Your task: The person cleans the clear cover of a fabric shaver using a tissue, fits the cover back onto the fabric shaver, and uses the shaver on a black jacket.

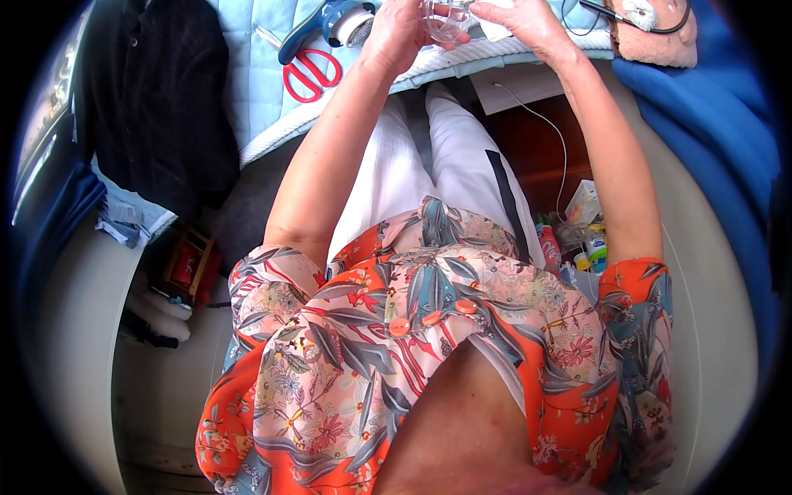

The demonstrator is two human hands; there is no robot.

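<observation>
At the top edge of the view, both hands are raised over the light blue quilted cover (247,82). My left hand (398,35) is closed round the side of a clear, transparent container (445,22), its fingers partly behind it. My right hand (513,25) is at the container's other side, thumb and fingers pinched near it, with something white (493,30) just beneath. What exactly the right fingers grip cannot be made out. Red-handled scissors (313,76) lie on the cover left of my left forearm, beside a blue and white device (338,25).
A black garment (157,99) lies at the left. At the top right, a black cable crosses a fluffy peach-coloured item (660,45). A white cord (561,140) hangs below the cover's edge. Bottles and packages (584,247) stand low beside my right arm. Blue fabric (709,115) hangs at the right.
</observation>
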